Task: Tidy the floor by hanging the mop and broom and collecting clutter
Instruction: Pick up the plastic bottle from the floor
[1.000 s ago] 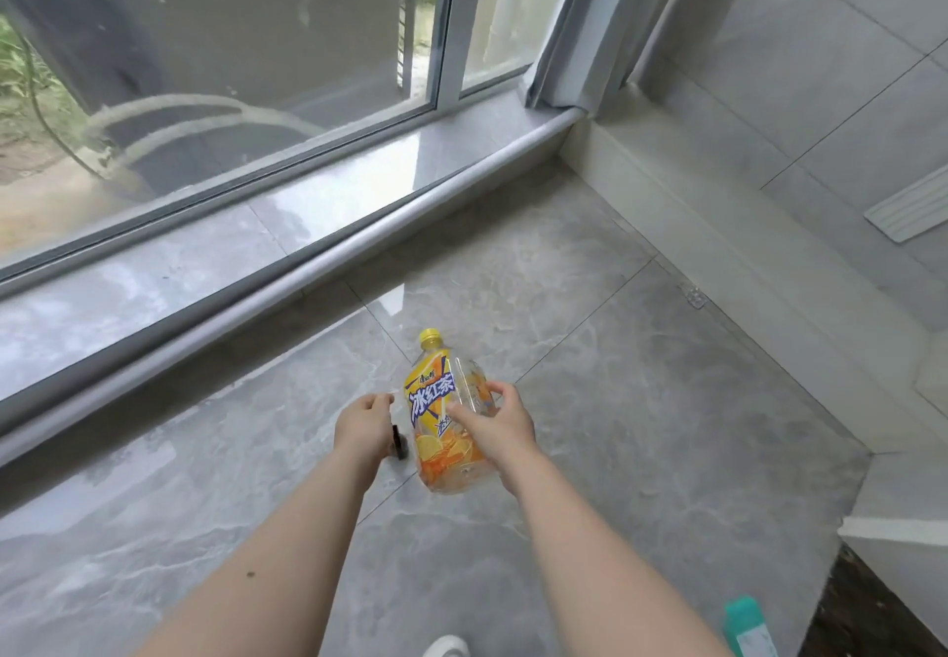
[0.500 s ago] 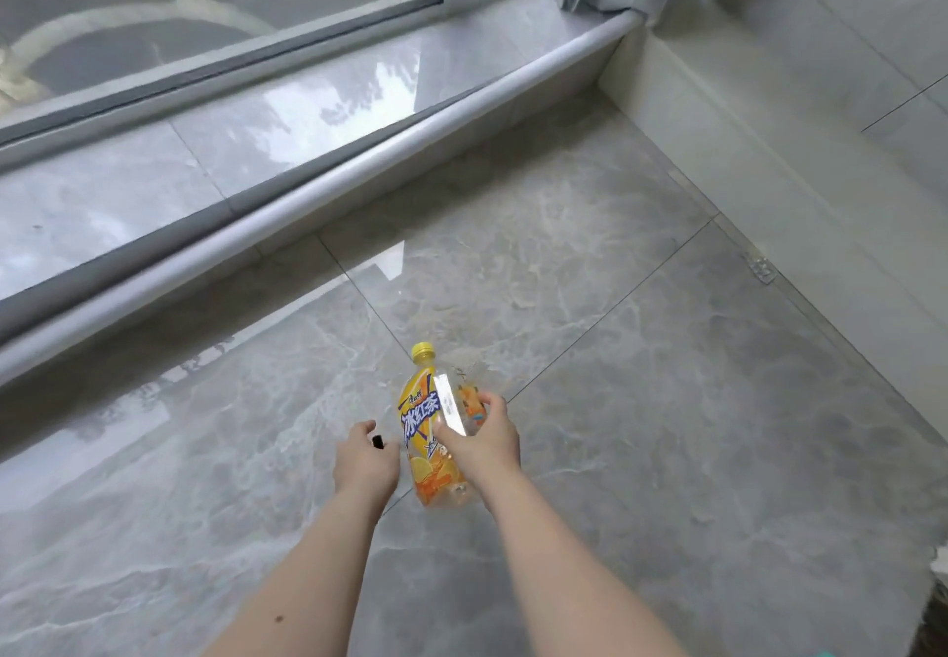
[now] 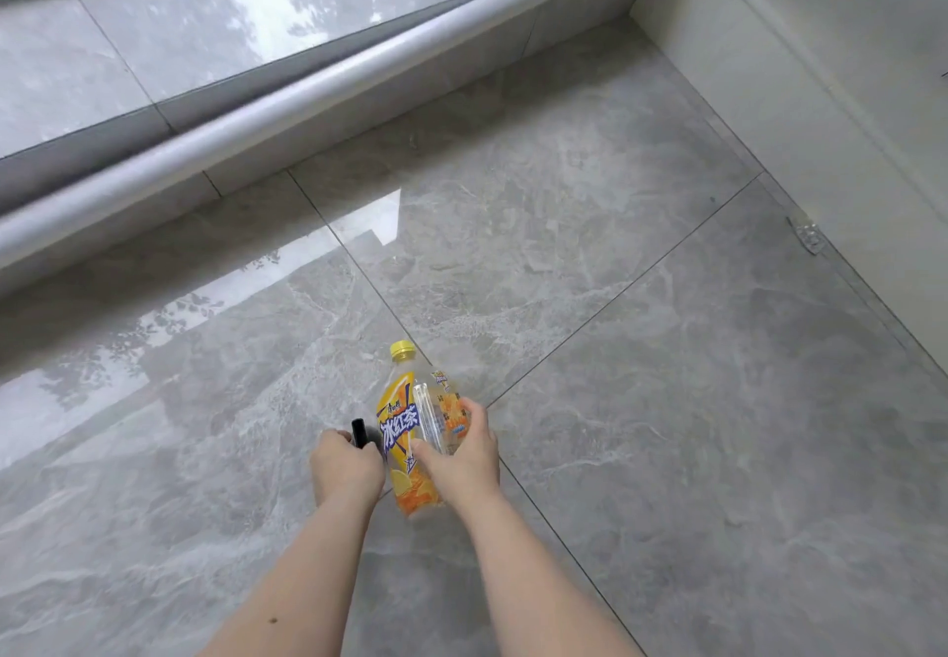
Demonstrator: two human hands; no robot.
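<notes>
An empty clear plastic bottle [image 3: 405, 415] with a yellow cap and an orange-yellow label is gripped around its middle by my right hand [image 3: 461, 461], cap pointing away from me, above the grey tiled floor. My left hand [image 3: 346, 466] is a closed fist right beside it, holding a small black object [image 3: 358, 432] whose end sticks out above the fingers; what it is I cannot make out. No mop or broom is in sight.
A raised grey sill with a rounded pale edge [image 3: 287, 92] runs across the top left. A cream baseboard wall [image 3: 800, 107] borders the right, with a small clear piece [image 3: 808, 236] at its foot. Glossy grey floor tiles [image 3: 667, 400] spread around.
The view has tilted down, so the window and curtain have left the frame. Both hands keep their hold and stay close together.
</notes>
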